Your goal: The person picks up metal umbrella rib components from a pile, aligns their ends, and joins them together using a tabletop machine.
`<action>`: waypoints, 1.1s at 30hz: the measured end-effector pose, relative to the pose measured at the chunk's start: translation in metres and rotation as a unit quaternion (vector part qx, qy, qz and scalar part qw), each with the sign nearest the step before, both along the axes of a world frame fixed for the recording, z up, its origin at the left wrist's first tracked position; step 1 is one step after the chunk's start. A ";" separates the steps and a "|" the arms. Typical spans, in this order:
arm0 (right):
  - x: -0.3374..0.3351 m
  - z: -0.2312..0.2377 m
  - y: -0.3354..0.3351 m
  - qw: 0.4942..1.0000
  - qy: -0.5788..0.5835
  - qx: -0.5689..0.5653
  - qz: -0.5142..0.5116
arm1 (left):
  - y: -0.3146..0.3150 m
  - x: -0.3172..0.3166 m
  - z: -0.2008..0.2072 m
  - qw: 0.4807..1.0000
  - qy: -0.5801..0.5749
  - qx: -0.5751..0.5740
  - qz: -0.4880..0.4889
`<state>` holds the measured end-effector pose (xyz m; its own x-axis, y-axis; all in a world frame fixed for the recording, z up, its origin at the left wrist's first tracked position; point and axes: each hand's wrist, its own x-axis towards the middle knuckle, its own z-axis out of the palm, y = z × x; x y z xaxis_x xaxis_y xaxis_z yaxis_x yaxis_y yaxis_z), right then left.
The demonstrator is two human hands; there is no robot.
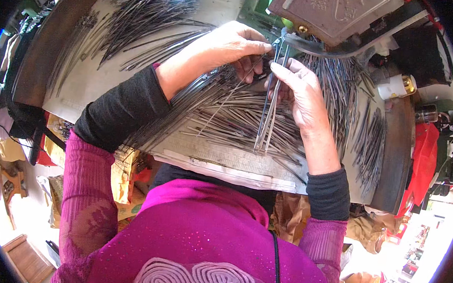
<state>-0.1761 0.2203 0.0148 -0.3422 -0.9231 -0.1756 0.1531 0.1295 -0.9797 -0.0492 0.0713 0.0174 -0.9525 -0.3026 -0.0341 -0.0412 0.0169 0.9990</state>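
Note:
My right hand is closed around a few long, thin metal strips, some dark and some silvery, with their lower ends pointing toward me. Close to it on the left, my left hand is bent with thumb and fingers together. A single slender metal rod slants down from those fingers, its upper end hidden in them. Both hands are above a pile of similar thin rods on a pale metal worktop. Just beyond my fingertips sits a green and brown machine.
More dark rods are heaped at the far left, with further bundles to the right. Curved brown rims bound the worktop at the sides. A white cylinder with a brass-coloured end stands at the right, near a red cloth.

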 end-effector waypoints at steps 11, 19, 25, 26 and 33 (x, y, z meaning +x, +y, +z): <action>0.002 0.002 -0.002 0.999 -0.045 0.008 -0.018 | 0.004 0.001 0.006 0.999 -0.008 -0.025 0.020; 0.000 -0.004 0.000 0.997 -0.083 0.004 -0.002 | 0.004 0.003 0.005 1.000 -0.011 -0.014 0.013; 0.005 -0.003 0.001 0.994 -0.111 -0.008 0.017 | 0.010 -0.001 0.010 0.996 -0.025 -0.080 0.037; 0.007 -0.002 0.002 0.993 -0.117 -0.011 0.017 | 0.013 0.001 0.012 0.994 -0.031 -0.102 0.039; -0.013 0.013 0.032 0.999 -0.006 0.051 -0.017 | -0.005 0.003 0.007 0.970 -0.093 -0.224 -0.025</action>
